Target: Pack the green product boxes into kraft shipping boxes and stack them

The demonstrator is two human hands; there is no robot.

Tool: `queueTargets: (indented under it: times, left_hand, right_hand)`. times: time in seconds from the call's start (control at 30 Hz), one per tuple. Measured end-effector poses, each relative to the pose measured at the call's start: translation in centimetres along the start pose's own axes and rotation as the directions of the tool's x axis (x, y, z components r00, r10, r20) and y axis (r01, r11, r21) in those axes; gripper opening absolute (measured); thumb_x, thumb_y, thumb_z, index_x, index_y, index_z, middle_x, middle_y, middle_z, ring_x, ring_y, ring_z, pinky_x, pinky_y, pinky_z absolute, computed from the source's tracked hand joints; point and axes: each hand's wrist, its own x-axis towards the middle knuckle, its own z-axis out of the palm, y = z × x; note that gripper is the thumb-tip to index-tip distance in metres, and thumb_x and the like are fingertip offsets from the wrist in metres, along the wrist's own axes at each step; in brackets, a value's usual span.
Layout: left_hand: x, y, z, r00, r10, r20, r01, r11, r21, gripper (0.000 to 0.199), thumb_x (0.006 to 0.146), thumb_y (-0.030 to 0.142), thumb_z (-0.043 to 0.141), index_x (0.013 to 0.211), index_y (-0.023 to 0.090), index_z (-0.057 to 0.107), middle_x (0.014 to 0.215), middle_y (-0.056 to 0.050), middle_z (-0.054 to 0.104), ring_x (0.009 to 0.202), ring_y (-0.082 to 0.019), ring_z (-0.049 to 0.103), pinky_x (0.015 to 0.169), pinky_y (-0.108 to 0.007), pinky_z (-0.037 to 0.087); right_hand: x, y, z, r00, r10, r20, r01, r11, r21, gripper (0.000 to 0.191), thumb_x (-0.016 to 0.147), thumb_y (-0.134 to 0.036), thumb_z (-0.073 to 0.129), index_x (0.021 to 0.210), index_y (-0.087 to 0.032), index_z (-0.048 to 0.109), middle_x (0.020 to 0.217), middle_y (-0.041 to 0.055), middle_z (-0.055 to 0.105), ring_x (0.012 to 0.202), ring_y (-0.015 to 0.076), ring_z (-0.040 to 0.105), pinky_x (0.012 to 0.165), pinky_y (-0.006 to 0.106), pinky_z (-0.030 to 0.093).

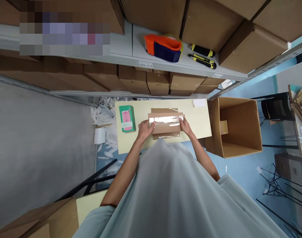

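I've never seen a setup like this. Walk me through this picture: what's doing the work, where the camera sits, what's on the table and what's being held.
There is no machine here: a person works with two bare hands. The single picture comes from a camera worn on their head, looking forward and down, so their shirt fills the bottom.

The left hand and right hand grip opposite ends of a piece of cardboard with shiny clear tape across it, above the pale table. Also on the table are a green box at the left and a white slip at the far right corner. To the right stands a big open carton. Beyond, a shelf holds brown boxes.
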Motion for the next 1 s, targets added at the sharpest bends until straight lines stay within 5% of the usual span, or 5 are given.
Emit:
queueTargets:
  times: [0.17, 0.27, 0.53, 0.7, 1.0]
  left_hand:
    - [-2.0, 1.8, -3.5, 0.988, 0.129, -0.082, -0.139, 0.982, -0.129, 0.048, 0.097, 0.060, 0.067, 0.122, 0.019, 0.075, 0.127, -0.016, 0.070, 0.113, -0.029, 0.073, 0.102, -0.045, 0.065]
    - [-3.6, 2.1, -4.1, 0.984, 0.153, -0.090, -0.170, 0.959, -0.226, 0.059, 0.094, 0.062, 0.072, 0.136, 0.019, 0.071, 0.141, -0.015, 0.067, 0.120, -0.028, 0.075, 0.110, -0.045, 0.064]
    - [-5.3, -2.7, -0.3, 0.951, -0.120, 0.285, 0.215, 0.919, -0.330, 0.082, 0.093, 0.085, 0.057, 0.140, 0.019, 0.071, 0.149, -0.019, 0.075, 0.146, -0.037, 0.066, 0.129, -0.053, 0.046]
    - [-4.0, -3.9, 0.2, 0.967, -0.208, 0.148, 0.244, 0.923, -0.297, 0.075, 0.097, 0.082, 0.052, 0.129, 0.018, 0.075, 0.152, -0.020, 0.073, 0.154, -0.039, 0.059, 0.134, -0.053, 0.039]
    - [1.4, -0.2, -0.8, 0.990, -0.131, 0.046, 0.139, 0.927, -0.348, 0.072, 0.102, 0.080, 0.046, 0.130, 0.020, 0.074, 0.146, -0.018, 0.076, 0.142, -0.036, 0.066, 0.127, -0.053, 0.048]
  right_hand:
    - [-3.0, -2.1, -2.4, 0.960, -0.257, -0.111, 0.265, 0.962, 0.063, 0.073, 0.107, -0.077, 0.052, 0.151, -0.021, 0.067, 0.153, 0.0160, 0.072, 0.143, 0.0327, 0.065, 0.123, 0.049, 0.053]
    - [-4.7, -2.1, -3.1, 0.933, -0.317, -0.169, 0.333, 0.940, 0.078, 0.070, 0.106, -0.071, 0.063, 0.159, -0.025, 0.063, 0.166, 0.0142, 0.062, 0.152, 0.0312, 0.058, 0.125, 0.048, 0.053]
    - [-3.9, 4.8, 0.8, 0.999, 0.020, -0.039, -0.012, 0.980, 0.197, 0.073, 0.092, -0.075, 0.071, 0.135, -0.016, 0.072, 0.139, 0.0237, 0.077, 0.133, 0.0369, 0.074, 0.116, 0.057, 0.060]
    - [-2.5, 6.3, 0.2, 0.994, 0.109, -0.034, -0.100, 0.974, 0.203, 0.075, 0.087, -0.071, 0.078, 0.137, -0.015, 0.072, 0.149, 0.0252, 0.072, 0.143, 0.0391, 0.068, 0.120, 0.055, 0.056]
    - [2.3, 1.9, -0.9, 0.996, 0.088, -0.013, -0.081, 0.958, 0.276, 0.079, 0.085, -0.086, 0.070, 0.124, -0.019, 0.078, 0.140, 0.0180, 0.079, 0.133, 0.0362, 0.072, 0.116, 0.051, 0.058]
